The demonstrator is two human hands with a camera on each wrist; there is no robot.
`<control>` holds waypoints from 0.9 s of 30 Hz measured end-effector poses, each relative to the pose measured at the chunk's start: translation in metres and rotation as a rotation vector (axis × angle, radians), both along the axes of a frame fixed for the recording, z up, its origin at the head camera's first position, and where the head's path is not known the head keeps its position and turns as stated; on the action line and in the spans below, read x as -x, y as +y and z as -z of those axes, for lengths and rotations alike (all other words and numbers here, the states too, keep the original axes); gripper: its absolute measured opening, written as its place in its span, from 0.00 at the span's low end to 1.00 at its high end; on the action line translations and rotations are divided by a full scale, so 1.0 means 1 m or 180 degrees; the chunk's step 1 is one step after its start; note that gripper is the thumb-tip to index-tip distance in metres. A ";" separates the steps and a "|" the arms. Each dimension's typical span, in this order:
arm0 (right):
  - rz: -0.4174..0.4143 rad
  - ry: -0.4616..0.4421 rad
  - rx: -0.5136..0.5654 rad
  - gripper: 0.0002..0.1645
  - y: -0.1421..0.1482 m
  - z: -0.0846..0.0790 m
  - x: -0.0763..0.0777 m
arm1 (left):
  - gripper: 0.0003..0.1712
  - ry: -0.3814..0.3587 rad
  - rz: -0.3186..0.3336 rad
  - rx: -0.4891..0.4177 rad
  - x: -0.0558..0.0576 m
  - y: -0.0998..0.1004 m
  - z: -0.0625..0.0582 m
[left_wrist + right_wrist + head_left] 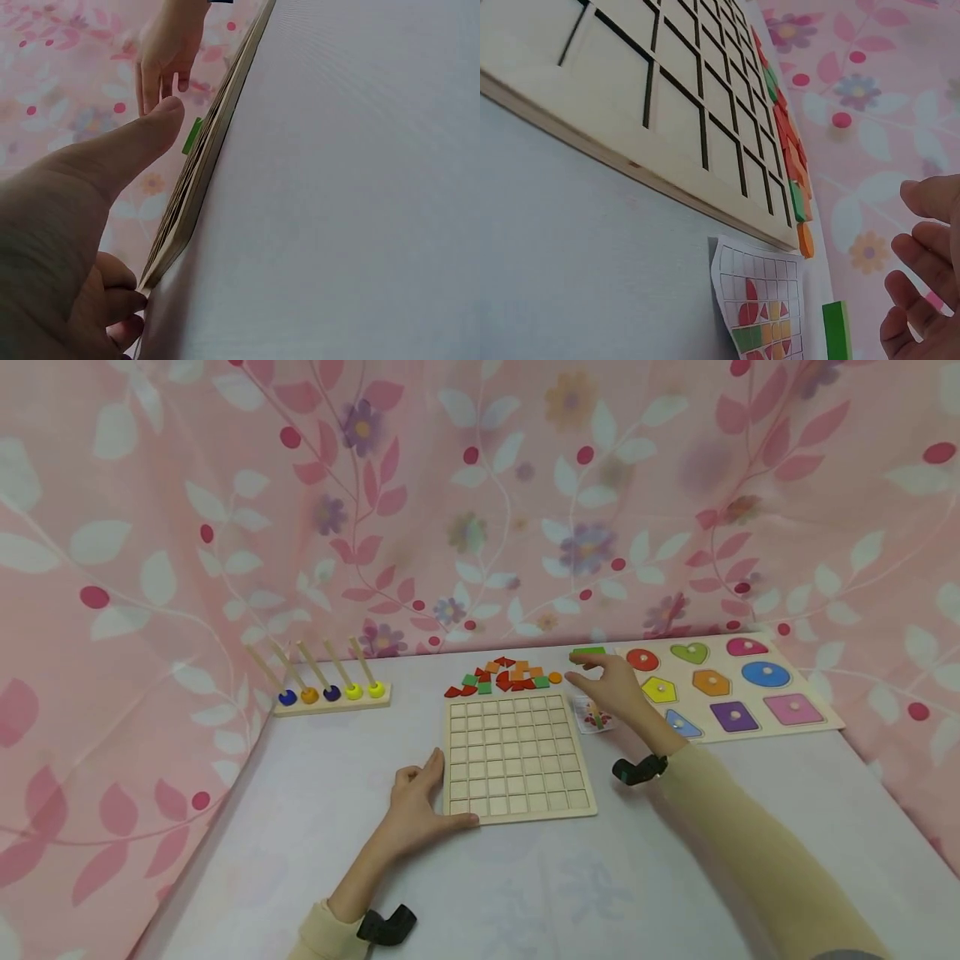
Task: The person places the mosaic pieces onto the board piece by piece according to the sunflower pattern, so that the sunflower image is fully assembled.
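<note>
A square wooden grid board [517,758] lies on the table in front of the person. At its near left corner, the left hand [416,806] holds it, thumb along the near edge and fingers at the left side. Curled fingertips [129,300] meet the board's rim in the left wrist view. The right hand [613,689] hovers beyond the far right corner, thumb and fingers apart with nothing between them. Near its fingertips lies a green rectangular block [588,651], also in the right wrist view. Below that hand is a printed pattern card [759,300], showing coloured shapes on a grid.
Several red, orange and green pieces [504,676] lie along the board's far edge, with an orange disc [555,677] at their right. A peg stand [333,700] with coloured beads stands at left. A knobbed shape puzzle [731,685] lies at right. A floral curtain [480,502] hangs behind.
</note>
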State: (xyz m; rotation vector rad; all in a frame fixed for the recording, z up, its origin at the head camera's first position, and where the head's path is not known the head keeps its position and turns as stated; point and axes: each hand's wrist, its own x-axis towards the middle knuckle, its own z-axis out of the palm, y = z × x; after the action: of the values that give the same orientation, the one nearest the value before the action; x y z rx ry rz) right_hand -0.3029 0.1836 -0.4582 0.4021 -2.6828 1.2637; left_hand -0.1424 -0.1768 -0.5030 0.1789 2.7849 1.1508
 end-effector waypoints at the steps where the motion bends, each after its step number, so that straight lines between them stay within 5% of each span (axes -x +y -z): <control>1: -0.0017 -0.0019 -0.0007 0.26 -0.001 0.000 0.004 | 0.75 0.0022 0.0028 0.0025 -0.001 0.000 0.000; 13: -0.0141 -0.0095 -0.0074 0.23 -0.017 -0.008 0.036 | 0.73 0.0215 0.0144 0.0204 -0.002 -0.001 0.003; 21: -0.0243 -0.0494 -0.0108 0.25 -0.031 0.008 0.047 | 0.73 0.0176 0.0088 0.0224 -0.005 -0.001 0.002; 27: -0.0251 -0.0412 -0.0339 0.22 -0.037 0.017 0.056 | 0.72 0.0168 0.0094 0.0256 -0.003 0.000 0.001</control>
State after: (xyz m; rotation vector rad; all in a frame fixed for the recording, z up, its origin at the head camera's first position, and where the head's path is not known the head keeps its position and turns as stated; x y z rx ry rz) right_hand -0.3592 0.1465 -0.4755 0.4591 -2.8788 1.2101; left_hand -0.1392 -0.1768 -0.5045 0.2454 2.8581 1.0403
